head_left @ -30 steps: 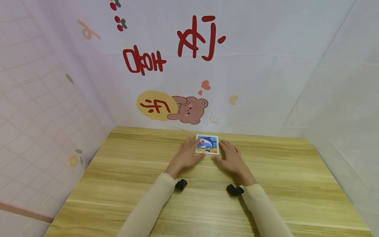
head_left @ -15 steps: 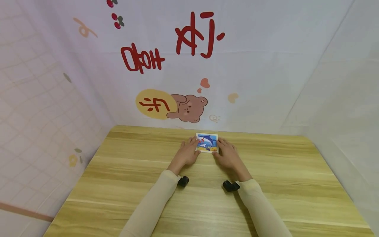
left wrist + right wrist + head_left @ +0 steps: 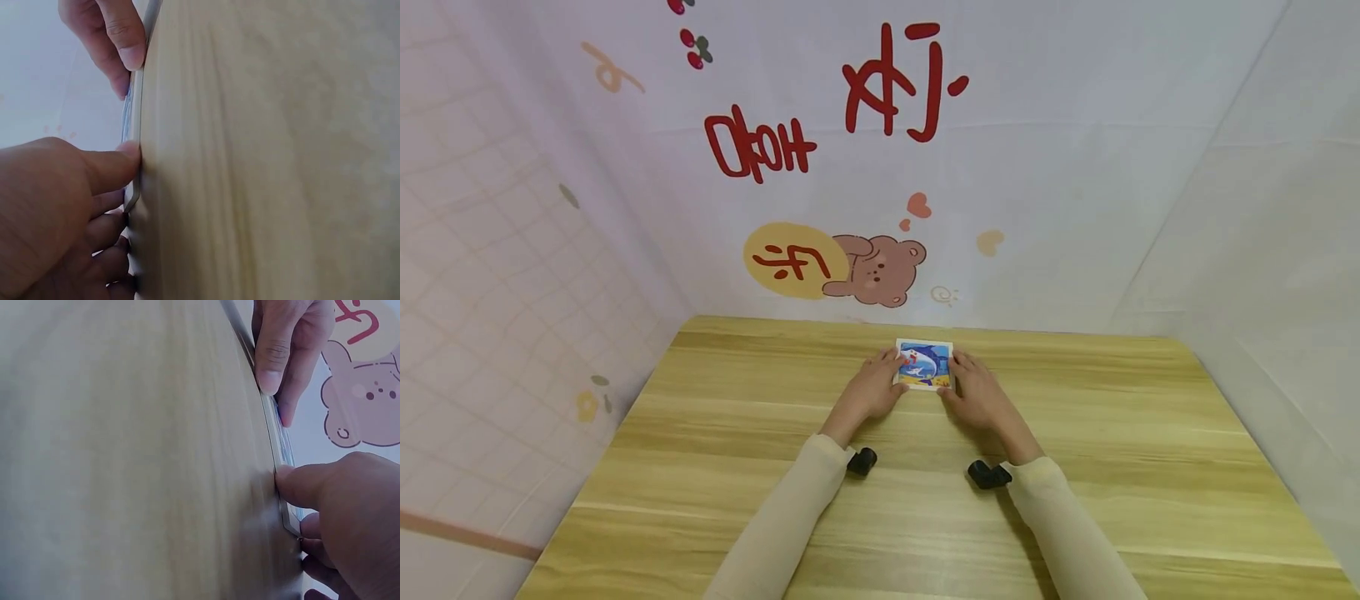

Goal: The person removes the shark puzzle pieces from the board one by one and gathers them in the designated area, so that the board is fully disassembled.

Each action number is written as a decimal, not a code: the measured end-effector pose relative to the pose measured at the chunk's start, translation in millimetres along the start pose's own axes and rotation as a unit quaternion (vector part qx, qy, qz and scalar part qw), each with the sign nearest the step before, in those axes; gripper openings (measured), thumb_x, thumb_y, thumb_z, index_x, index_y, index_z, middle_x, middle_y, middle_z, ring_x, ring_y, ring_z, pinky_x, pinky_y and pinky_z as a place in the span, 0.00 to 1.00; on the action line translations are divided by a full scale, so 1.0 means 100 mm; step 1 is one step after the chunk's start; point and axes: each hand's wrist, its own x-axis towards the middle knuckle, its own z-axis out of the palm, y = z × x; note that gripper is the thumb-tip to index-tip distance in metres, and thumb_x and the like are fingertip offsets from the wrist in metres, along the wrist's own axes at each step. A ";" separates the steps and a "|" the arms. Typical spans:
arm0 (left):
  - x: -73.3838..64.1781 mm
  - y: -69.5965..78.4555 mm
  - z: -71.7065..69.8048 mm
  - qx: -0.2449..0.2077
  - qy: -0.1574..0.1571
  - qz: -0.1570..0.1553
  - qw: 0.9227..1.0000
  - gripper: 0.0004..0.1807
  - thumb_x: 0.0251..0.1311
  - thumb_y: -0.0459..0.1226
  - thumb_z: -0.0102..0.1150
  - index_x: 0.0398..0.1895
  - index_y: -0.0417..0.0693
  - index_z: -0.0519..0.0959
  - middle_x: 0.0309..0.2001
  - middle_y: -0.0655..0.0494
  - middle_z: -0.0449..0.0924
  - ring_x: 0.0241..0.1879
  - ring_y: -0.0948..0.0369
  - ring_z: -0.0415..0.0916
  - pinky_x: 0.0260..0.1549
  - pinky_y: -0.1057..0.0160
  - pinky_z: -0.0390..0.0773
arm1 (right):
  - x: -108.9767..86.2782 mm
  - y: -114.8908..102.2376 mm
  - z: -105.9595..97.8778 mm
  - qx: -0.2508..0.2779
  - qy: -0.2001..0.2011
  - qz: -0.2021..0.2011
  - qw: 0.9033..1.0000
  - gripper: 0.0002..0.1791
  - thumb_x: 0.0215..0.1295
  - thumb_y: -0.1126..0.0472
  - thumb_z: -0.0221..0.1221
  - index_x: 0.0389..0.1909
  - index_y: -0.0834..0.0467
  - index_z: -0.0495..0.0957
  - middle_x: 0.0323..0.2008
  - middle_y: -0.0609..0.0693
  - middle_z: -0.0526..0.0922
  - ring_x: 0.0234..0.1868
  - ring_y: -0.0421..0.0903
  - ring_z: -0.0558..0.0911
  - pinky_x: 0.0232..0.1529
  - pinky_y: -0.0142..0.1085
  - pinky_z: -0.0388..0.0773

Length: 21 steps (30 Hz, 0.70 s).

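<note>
A small square picture board [image 3: 925, 363] with a white border and a blue sea picture of a dolphin lies flat near the back of the wooden table. My left hand [image 3: 872, 387] holds its left side, the thumb at the near edge and the index finger over the left border. On the opposite side, my right hand [image 3: 981, 395] grips the board in the same way. From the left wrist view, the left thumb [image 3: 112, 169] presses against the board's thin edge [image 3: 133, 190]. The right thumb [image 3: 303, 482] does likewise in the right wrist view. Fingers cover parts of both side borders.
The wooden table [image 3: 925, 517] ends close behind the board at a white cloth wall [image 3: 1060, 208] printed with red characters and a bear. More cloth walls stand at left and right. Black wrist devices [image 3: 862, 462] sit at both cuffs.
One second ago my right hand was apart from the board; it has moved left onto its right side. The left thumb has shifted left along the near edge. The board lies in about the same place.
</note>
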 end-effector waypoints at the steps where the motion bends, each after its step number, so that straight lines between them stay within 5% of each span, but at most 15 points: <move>1: -0.01 0.00 0.00 0.000 -0.002 -0.001 1.000 0.32 0.77 0.44 0.52 0.80 0.45 0.61 0.82 0.45 0.50 0.82 0.45 0.47 0.80 0.43 0.51 | -0.02 -0.01 -0.01 0.002 -0.001 0.000 1.000 0.35 0.74 0.55 0.59 0.70 0.76 0.66 0.75 0.72 0.62 0.76 0.70 0.62 0.76 0.63 0.58; 21: -0.38 0.08 0.09 0.022 0.012 -0.005 1.000 0.32 0.74 0.47 0.57 0.77 0.46 0.66 0.80 0.45 0.56 0.79 0.44 0.56 0.73 0.41 0.66 | -0.29 -0.16 -0.02 0.010 -0.001 -0.022 1.000 0.34 0.70 0.56 0.64 0.67 0.76 0.70 0.72 0.71 0.67 0.72 0.70 0.68 0.73 0.60 0.66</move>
